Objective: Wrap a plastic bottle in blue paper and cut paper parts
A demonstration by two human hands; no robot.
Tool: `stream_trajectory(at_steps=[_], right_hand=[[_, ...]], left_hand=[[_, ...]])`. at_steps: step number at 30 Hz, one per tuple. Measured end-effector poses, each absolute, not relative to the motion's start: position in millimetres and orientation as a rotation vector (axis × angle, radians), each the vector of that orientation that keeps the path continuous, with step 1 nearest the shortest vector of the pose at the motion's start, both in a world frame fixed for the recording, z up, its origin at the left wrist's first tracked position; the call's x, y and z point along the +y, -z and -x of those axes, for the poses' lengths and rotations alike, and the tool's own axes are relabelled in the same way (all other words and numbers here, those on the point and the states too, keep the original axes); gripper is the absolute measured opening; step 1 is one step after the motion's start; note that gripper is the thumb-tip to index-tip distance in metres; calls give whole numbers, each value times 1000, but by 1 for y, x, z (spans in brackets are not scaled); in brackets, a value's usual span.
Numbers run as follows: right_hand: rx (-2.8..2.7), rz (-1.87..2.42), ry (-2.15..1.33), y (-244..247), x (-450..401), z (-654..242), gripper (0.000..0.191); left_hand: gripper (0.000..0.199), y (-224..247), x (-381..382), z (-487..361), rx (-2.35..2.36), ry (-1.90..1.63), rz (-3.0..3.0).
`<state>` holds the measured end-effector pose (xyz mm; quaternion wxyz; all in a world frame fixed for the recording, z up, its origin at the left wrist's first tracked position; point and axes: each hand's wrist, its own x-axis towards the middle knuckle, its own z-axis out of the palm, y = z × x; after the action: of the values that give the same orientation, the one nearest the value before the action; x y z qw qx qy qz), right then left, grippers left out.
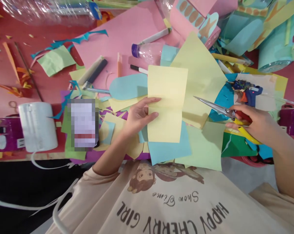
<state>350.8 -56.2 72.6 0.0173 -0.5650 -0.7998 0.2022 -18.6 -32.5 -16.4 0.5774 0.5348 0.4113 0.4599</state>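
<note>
My left hand (142,113) pinches the left edge of a creased pale-yellow sheet of paper (167,126), with forefinger and thumb on its front. The sheet is held up over the other papers, and a fold line runs across its middle. In my right hand (256,122) is a pair of scissors (213,106) with red and yellow handles. Their blades point left, towards the sheet but apart from it, and look closed or nearly so. Behind the sheet lie a larger yellow sheet (198,71), a light-blue paper (171,152) and a pale-green paper (205,146).
A clear bottle with a purple cap (147,52) lies beyond the sheet. At right, a blue glue gun (251,92) rests on white card. On the left are a phone-like blurred device (83,123) and a white power bank-like box (38,126) with a cable. Paper scraps cover the red table (46,32).
</note>
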Motion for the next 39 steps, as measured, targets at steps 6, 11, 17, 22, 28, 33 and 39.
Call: stream_trajectory(at_steps=[6, 11, 17, 22, 28, 33, 39], right_hand=[[-2582, 1883, -877, -78, -57, -346, 63], [-2626, 1887, -1052, -75, -55, -335, 68], [-2665, 1836, -1138, -70, -47, -324, 71], [-2685, 1818, -1198, -69, -41, -314, 73], [-2647, 1815, -1247, -69, -38, -308, 71], [-2641, 1804, -1236, -72, -37, -307, 69], [-2681, 1748, -1202, -74, -35, -305, 59]], left_hand=[[38, 19, -35, 21, 967, -1043, -1350], [41, 22, -36, 24, 989, -1034, -1547], [41, 23, -39, 23, 962, -974, -1636], [42, 25, -40, 23, 969, -952, -1647], [43, 27, -40, 24, 973, -983, -1681], [41, 25, -41, 23, 994, -991, -1689], [42, 24, -41, 23, 1004, -975, -1700]])
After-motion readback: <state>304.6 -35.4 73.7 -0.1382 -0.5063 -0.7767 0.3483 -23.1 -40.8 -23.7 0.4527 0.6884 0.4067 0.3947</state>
